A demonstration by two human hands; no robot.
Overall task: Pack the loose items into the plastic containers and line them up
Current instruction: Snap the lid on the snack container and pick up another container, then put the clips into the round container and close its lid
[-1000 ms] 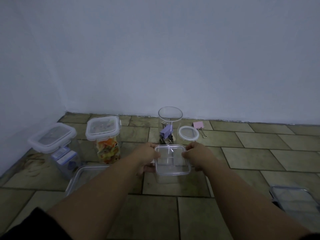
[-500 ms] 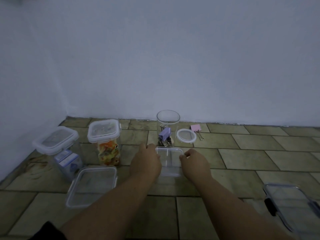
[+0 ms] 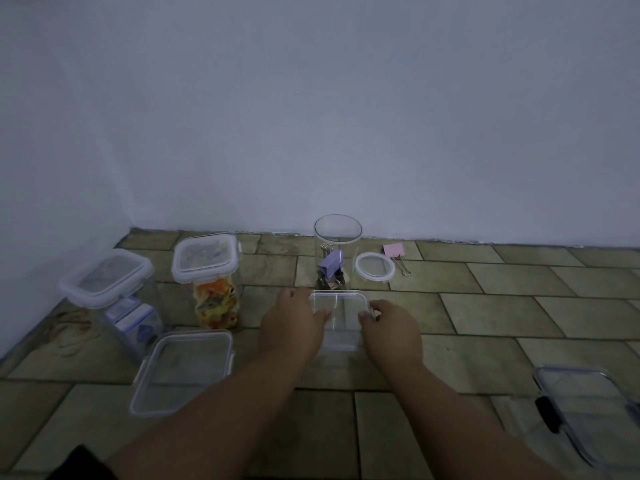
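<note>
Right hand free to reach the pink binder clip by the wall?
Probably not yet: the right hand is on the small square container along with the left hand. Otherwise the floor path to the pink binder clip looks open.

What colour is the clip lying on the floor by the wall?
Pink, with metal handles; seen in the head view.
</note>
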